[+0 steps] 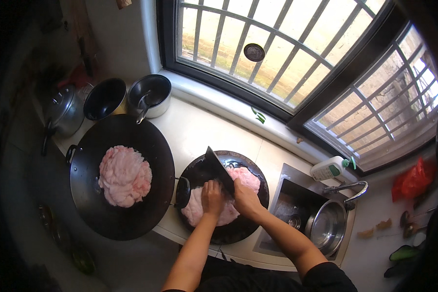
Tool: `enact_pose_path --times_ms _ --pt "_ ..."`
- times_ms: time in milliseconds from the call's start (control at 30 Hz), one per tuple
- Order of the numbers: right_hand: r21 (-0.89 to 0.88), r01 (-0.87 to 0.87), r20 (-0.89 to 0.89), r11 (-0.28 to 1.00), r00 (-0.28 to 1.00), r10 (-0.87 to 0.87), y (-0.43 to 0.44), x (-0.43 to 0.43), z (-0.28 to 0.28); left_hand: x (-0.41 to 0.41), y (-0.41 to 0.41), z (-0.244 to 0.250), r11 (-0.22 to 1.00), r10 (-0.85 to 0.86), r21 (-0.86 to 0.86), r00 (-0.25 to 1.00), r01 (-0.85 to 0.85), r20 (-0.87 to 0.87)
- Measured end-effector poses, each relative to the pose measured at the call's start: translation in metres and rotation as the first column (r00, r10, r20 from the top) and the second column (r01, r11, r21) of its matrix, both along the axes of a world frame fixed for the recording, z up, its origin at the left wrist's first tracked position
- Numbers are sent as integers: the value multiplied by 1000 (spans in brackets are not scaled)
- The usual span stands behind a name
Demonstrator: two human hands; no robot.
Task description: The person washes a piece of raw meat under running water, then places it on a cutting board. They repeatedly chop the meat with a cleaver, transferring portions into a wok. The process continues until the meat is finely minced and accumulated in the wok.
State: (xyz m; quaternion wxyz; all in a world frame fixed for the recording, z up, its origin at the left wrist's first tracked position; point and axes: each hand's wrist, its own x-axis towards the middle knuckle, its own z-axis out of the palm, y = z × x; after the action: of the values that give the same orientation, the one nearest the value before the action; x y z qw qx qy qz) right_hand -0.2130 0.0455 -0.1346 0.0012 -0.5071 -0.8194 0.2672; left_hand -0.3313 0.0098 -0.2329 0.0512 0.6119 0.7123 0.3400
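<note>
My right hand [246,200] grips a cleaver [219,168], its dark blade tilted over a round, dark cutting board [241,230]. On the board lies raw, pale pink fatty meat: a larger piece [194,208] at the left and another portion [245,177] beyond the blade at the right. With its fingers bent, my left hand [212,197] holds down the larger piece close beside the blade. The blade's lower edge is partly hidden by my hands. To the left, a big black wok [95,222] contains a heap of similar raw meat [125,176].
A wok handle [183,192] reaches the board's left edge. Behind the wok stand two pots [160,106] [106,98] and a lidded pressure cooker [66,109]. The sink [277,204] at the right holds a steel basin [328,226], below a faucet [357,187] and pump bottle [328,168].
</note>
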Motion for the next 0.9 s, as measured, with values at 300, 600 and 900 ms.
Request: enact_pose_path --times_ms 300,600,900 --pt "98 42 -143 994 989 -28 31 -38 -6 -11 0 -5 996 -22 -91 999 27 50" --pt "301 47 -221 952 975 22 18 -16 -35 -13 4 -15 991 -129 -16 991 130 39" --pt "-46 131 99 990 987 -126 -28 11 12 -14 -3 -2 995 -44 -83 998 47 40"
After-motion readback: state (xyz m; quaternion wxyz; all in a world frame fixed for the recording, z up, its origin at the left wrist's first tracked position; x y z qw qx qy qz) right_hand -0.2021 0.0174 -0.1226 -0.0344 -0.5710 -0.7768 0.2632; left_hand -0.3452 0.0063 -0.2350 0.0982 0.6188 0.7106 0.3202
